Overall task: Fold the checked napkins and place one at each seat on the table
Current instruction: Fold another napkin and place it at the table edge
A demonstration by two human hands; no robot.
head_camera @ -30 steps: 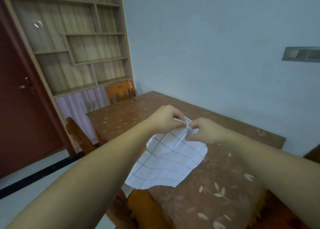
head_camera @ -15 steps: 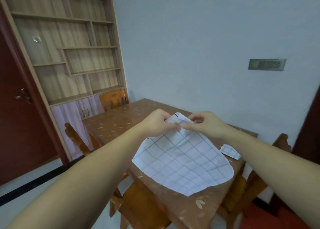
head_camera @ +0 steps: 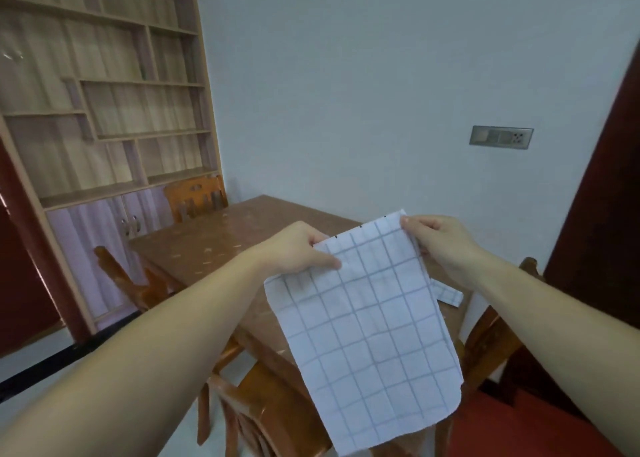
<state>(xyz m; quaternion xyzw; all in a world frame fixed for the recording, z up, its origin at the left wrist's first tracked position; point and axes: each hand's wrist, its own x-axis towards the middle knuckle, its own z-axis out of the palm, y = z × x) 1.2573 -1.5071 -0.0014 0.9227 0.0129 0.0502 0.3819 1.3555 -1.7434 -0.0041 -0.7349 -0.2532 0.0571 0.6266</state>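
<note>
- I see the white cloth napkin with a blue-grey check [head_camera: 367, 321] hanging in the air, in front of the brown wooden table [head_camera: 214, 245].
- My left hand [head_camera: 294, 249] pinches its top edge at 10 o'clock, and my right hand [head_camera: 440, 242] pinches the 1 o'clock corner.
- A second checked napkin [head_camera: 448, 295] lies on the table at 3 o'clock, partly hidden.

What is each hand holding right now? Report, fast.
Left hand: closed, pinching the checked napkin by its upper left corner.
Right hand: closed, pinching the same napkin's upper right corner.
</note>
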